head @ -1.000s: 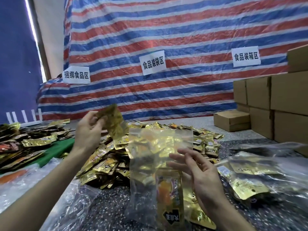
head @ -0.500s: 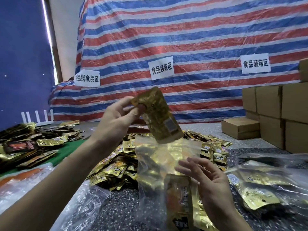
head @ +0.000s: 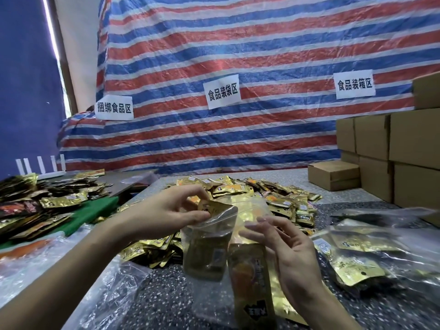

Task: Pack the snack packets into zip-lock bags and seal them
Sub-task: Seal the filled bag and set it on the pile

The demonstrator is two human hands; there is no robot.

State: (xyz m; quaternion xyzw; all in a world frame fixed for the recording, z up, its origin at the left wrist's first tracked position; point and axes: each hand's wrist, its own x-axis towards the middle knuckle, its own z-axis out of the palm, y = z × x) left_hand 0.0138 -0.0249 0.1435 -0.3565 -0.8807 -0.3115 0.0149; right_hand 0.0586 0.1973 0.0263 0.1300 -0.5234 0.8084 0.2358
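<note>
Step in hand: loading. The left hand [head: 171, 210] pinches a gold snack packet [head: 215, 208] by its top edge, thumb and fingertips grasping it. The packet's lower part is already sunk into the mouth of the clear zip-lock bag [head: 209, 248], held upright over the table. An orange-printed packet [head: 250, 284] stands in the bag at 3 o'clock of the gold one.

The right hand [head: 292, 253] has its fingers spread at the bag's 3 o'clock edge. Whether they pinch the film I cannot tell.

Next, by my reading: let go so the packet drops to the bottom, then reach to the loose pile [head: 273, 194] at 12 o'clock — seal not yet due.

Half a second ago the packet hung above the mouth, clear of it; now it is partly inside, and the left hand is lower.
</note>
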